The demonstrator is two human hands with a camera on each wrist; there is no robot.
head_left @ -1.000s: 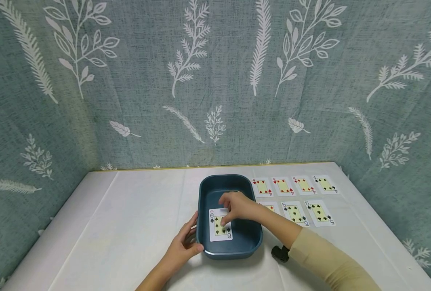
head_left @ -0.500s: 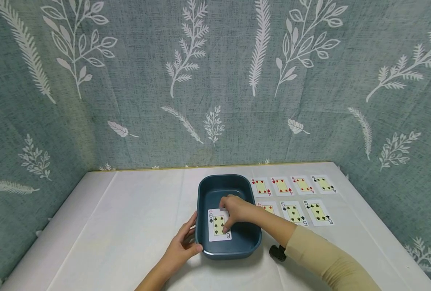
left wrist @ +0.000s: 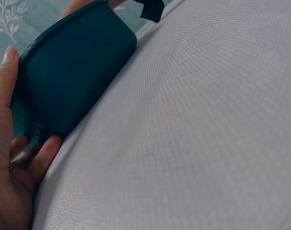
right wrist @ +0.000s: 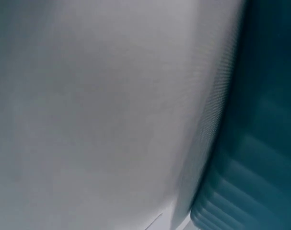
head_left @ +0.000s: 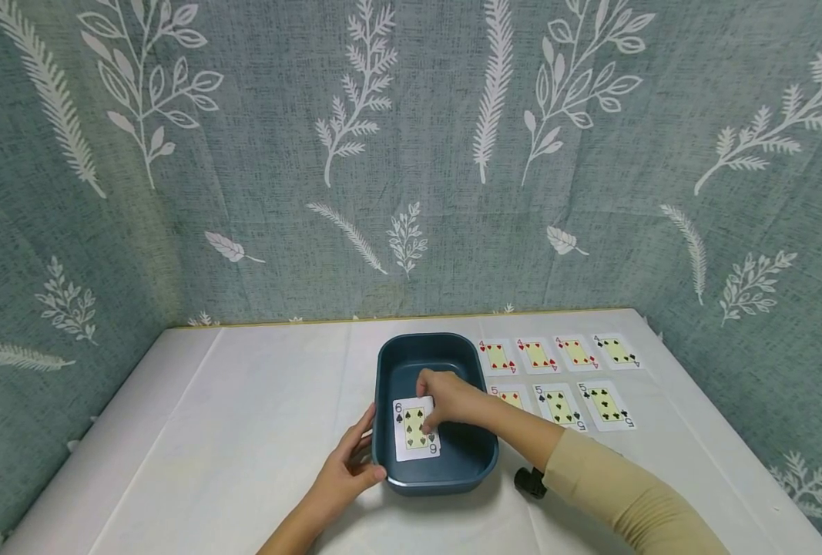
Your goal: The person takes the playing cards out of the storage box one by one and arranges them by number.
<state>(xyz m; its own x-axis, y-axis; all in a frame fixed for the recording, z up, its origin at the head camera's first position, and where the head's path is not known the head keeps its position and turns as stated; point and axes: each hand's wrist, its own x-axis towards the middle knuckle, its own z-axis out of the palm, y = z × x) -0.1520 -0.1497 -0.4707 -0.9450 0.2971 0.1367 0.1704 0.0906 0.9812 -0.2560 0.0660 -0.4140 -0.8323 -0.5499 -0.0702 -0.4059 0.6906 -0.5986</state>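
Observation:
A dark blue plastic bin (head_left: pixel 430 487) stands on the white-covered table. In it lies a six of spades playing card (head_left: pixel 411 449). My right hand (head_left: pixel 452 399) reaches into the bin from the right and pinches this card, thumb on its face and fingers at its upper right corner. My left hand (head_left: pixel 341 476) holds the bin's near left corner. In the left wrist view, that hand's thumb is by the bin's rim while other fingertips meet the wall (left wrist: pixel 83 72) low down, near the table. The right wrist view has only the bin's outer side (right wrist: pixel 265 158) and cloth.
Right of the bin, fours lie in a back row, with the four of spades (head_left: pixel 617 351) at its end. Below are fives, including the five of clubs (head_left: pixel 606 405); my right forearm partly covers the five of diamonds (head_left: pixel 511 396). Patterned curtain (head_left: pixel 279 254) surrounds the table.
My right thumb has come down onto the six of spades, and the fingers have closed at its corner. The card has shifted slightly left and turned a little. The left hand stays put.

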